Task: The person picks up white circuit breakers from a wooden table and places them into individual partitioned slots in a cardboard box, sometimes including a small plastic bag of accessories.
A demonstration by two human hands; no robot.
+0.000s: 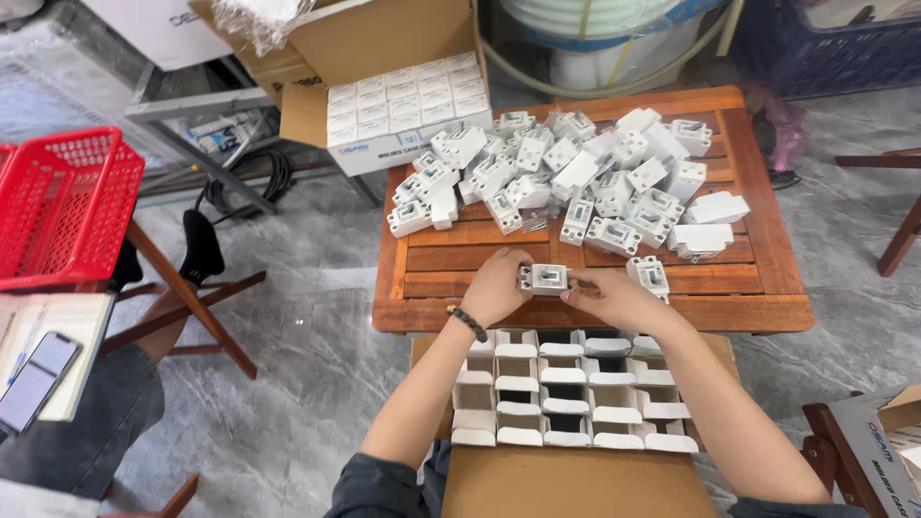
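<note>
While both hands pinch one white breaker (544,277) at centre frame, L hand (497,285) and R hand (614,295) closed on its ends; risk: my R wrist could nudge the loose breaker (651,275) just beside it off the table edge (595,314).

Both forearms are bare below dark grey sleeves pushed up near the elbows. A dark beaded bracelet (469,323) circles the left wrist.

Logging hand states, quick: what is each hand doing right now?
Left hand: closed on the left end of the white breaker.
Right hand: closed on its right end.
</note>
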